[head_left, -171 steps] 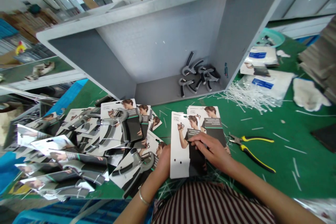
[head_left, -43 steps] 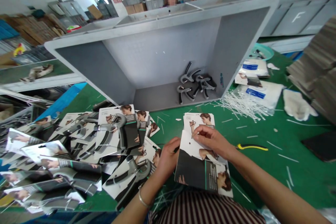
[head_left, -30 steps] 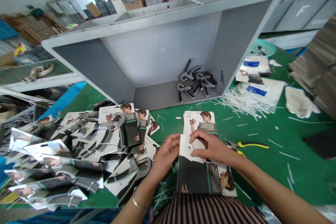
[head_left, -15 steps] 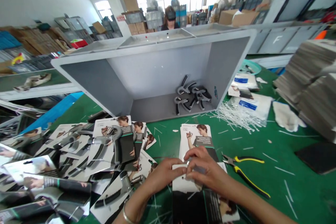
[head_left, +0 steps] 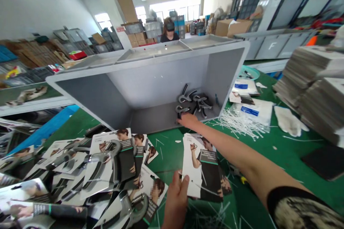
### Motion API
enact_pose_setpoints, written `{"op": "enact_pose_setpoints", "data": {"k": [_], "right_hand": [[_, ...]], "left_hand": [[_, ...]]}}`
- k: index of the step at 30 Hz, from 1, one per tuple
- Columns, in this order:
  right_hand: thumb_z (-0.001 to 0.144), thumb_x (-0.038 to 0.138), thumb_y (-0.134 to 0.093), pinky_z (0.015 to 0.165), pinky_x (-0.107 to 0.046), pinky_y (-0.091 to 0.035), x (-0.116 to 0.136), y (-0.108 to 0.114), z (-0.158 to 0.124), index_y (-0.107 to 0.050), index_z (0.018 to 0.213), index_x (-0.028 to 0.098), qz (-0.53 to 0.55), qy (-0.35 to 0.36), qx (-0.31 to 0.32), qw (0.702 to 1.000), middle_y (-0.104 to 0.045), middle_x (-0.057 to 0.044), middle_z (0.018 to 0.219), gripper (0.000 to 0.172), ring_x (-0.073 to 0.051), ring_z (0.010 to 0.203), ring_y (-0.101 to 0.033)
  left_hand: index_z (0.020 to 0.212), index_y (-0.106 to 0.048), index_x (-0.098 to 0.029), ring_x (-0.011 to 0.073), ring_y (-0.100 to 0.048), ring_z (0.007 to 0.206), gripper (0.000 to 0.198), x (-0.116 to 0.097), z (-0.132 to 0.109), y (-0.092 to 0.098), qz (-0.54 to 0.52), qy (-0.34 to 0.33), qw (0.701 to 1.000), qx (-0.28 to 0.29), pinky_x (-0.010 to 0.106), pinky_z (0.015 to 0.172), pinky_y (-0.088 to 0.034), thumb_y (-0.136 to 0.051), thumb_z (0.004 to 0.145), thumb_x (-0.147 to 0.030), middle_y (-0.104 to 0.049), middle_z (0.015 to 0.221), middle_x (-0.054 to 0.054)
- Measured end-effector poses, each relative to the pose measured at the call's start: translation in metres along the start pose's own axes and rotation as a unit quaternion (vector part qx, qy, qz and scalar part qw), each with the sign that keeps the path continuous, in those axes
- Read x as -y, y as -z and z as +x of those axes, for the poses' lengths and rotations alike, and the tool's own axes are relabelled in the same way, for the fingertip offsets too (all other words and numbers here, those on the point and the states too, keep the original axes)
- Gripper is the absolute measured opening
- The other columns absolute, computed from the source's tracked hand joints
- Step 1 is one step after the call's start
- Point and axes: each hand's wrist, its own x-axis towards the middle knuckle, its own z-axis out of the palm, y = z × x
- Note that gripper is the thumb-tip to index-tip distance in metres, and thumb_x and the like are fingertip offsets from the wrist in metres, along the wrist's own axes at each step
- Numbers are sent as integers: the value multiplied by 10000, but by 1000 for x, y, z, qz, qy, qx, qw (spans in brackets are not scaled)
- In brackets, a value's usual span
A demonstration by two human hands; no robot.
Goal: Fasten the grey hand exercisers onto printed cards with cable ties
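My right hand (head_left: 189, 119) reaches far forward into the open grey bin (head_left: 150, 78) and rests at the near edge of a small pile of loose grey-and-black hand grippers (head_left: 193, 101); its fingers are hidden, so I cannot tell if it holds one. My left hand (head_left: 176, 196) stays close to me and pinches the lower left corner of a printed backing card (head_left: 200, 166), which lies flat on the green table (head_left: 268, 150) on top of another card.
Carded hand grippers (head_left: 80, 171) lie heaped at the left. White plastic ties (head_left: 239, 123), plastic bags (head_left: 252, 105), a white glove (head_left: 290, 121) and tall card stacks (head_left: 314, 89) are on the right. Yellow-handled pliers (head_left: 243, 180) peek from under my right arm. A person (head_left: 170, 30) stands far back.
My right hand has left the card and stretched forward into the bin to the loose grippers. The card now lies flat, held only by my left hand. My view has tilted upward.
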Motion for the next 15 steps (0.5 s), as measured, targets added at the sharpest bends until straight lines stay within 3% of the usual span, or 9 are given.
{"op": "enact_pose_setpoints", "data": {"k": [3, 5, 7, 10, 12, 13, 15], "right_hand": [[907, 415, -625, 974, -486, -465, 11, -10, 18, -640, 1083, 132, 8, -42, 9, 999, -663, -101, 1157, 334, -241, 1086, -620], [908, 423, -619, 922, -449, -488, 6, -1, 19, -640, 1035, 125, 39, -41, 13, 998, -676, -99, 1068, 325, -227, 999, -639], [916, 433, -597, 783, -366, -513, -6, 21, 10, -626, 965, 117, 90, -21, 17, 996, -673, -90, 897, 322, -191, 803, -641], [989, 481, -414, 506, -241, -408, -33, 57, -33, -572, 951, 152, 188, 16, 36, 981, -539, 5, 637, 366, -94, 476, -435], [1014, 524, -282, 418, -191, -285, -51, 68, -79, -534, 969, 198, 276, 43, 60, 958, -352, 79, 546, 414, -69, 412, -238], [1004, 540, -318, 394, -177, -222, -58, 67, -105, -524, 972, 206, 412, 58, 99, 904, -271, 98, 533, 393, -66, 416, -167], [996, 528, -374, 376, -161, -167, -67, 51, -156, -521, 958, 211, 596, 51, 167, 784, -219, 106, 526, 352, -63, 429, -117]], "left_hand": [[1300, -470, -175, 211, -632, 531, 532, 3, -11, -9, 75, 6, 997, -18, 322, 595, -499, -350, 946, -553, -685, 649, 29], [1326, -495, -193, 235, -672, 609, 518, 1, -13, 0, 161, -14, 987, -17, 334, 642, -500, -377, 945, -524, -710, 701, 57], [1262, -580, -222, 257, -693, 697, 462, -3, -11, 20, 229, -36, 973, -12, 335, 675, -495, -419, 939, -511, -686, 628, 48], [1251, -592, -235, 247, -685, 701, 449, -16, 1, 54, 248, -38, 968, -2, 343, 685, -498, -365, 971, -504, -660, 590, 21], [1327, -519, -222, 224, -686, 799, 456, -29, 14, 66, 222, -82, 971, -15, 362, 782, -512, -371, 982, -480, -722, 824, 51], [1374, -468, -222, 216, -677, 902, 472, -36, 22, 67, 206, -124, 971, -20, 371, 860, -506, -416, 973, -465, -716, 1022, 79], [1476, -333, -254, 207, -617, 1095, 598, -50, 39, 63, 165, -208, 964, -14, 372, 976, -473, -529, 937, -423, -556, 1371, 112]]}}
